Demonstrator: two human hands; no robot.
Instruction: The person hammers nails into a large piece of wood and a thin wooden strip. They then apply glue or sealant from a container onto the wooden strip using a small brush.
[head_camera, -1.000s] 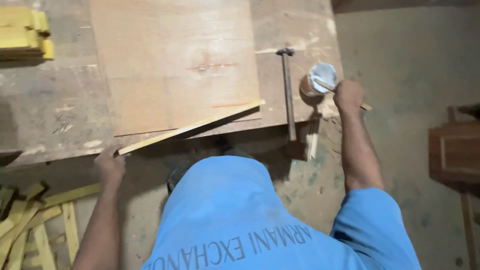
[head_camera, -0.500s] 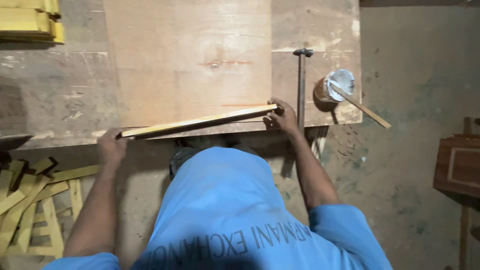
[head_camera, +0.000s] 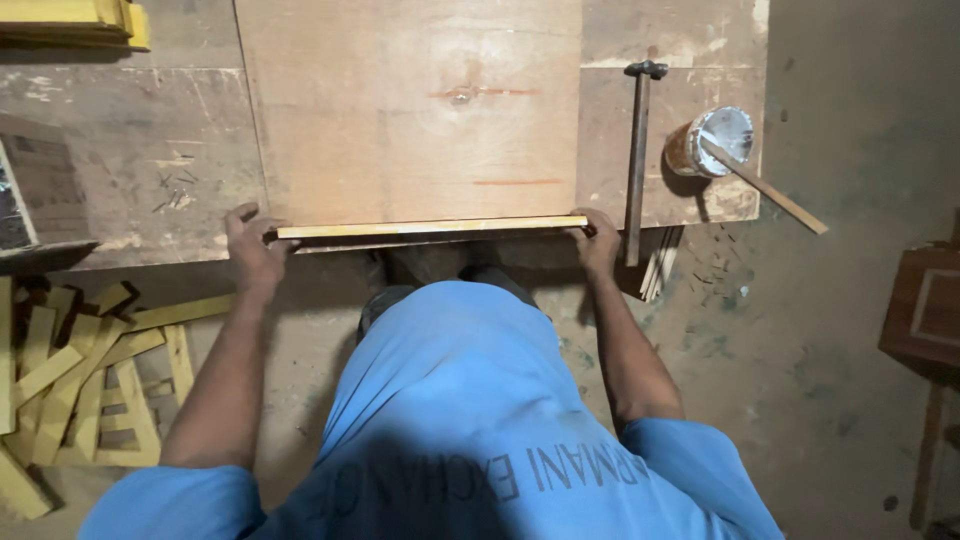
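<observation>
1. Now pinching both ends of the thin yellow wood strip (head_camera: 432, 228): left hand (head_camera: 250, 245) with fingers (head_camera: 243, 216) curled narrowly over the left end, thumb tucked toward the strip; right hand (head_camera: 598, 238) with fingertips (head_camera: 583, 220) closed on the right end; neither hand spread wide.

2. Changed since a second ago: right hand gone from the stirring stick (head_camera: 765, 187) in the glue can (head_camera: 716, 142) and brought across to the strip's free end; strip swung from a clear diagonal, right end raised toward the far side, down to level; left end hardly moved, acting as the pivot.

3. Meaning, as a judgement: aligning seems nearly finished; strip brought flush along the near edge of the plywood sheet (head_camera: 410, 110), looks like seating and pressing rather than carrying; stick left resting in the can.

4. Long axis running left to right across the view, parallel to the sheet's near edge and to the near rim of the workbench (head_camera: 130, 150); ends pointing toward each hand; narrow face up, lying flat, no tilt visible.

5. Further out: hammer (head_camera: 637, 150) just beside the right hand, handle toward the body, head away, at right angles to the strip; can beyond it near the bench corner; loose yellow offcuts (head_camera: 80, 385) on the floor to the left, well apart.
</observation>
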